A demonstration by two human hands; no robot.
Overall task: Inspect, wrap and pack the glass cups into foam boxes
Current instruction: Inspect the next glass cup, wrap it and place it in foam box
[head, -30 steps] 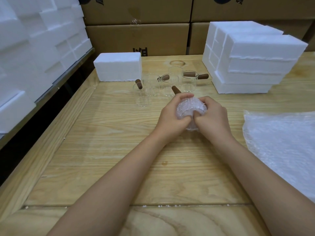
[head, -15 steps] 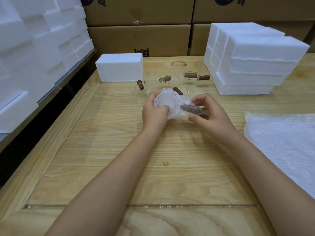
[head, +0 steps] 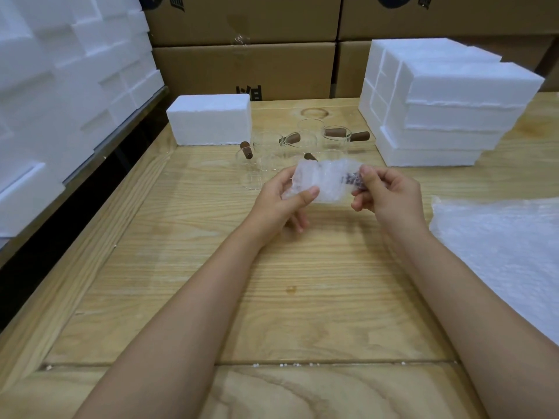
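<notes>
Bubble-wrapped glass cup held up in both hands, off the bench.

From my station I see the cup lying sideways in the air. Its body is a cloudy white bundle of bubble film, with the dark brown handle showing faintly through at the right end. The left hand has thumb and fingers clamped on the left end, and the right hand pinches the handle end with curled fingers. Just beyond the fingers stand bare glass cups with brown handles. A foam box sits past the left fingers, a stack of foam boxes past the right, and a bubble wrap sheet lies right of the right hand.
</notes>
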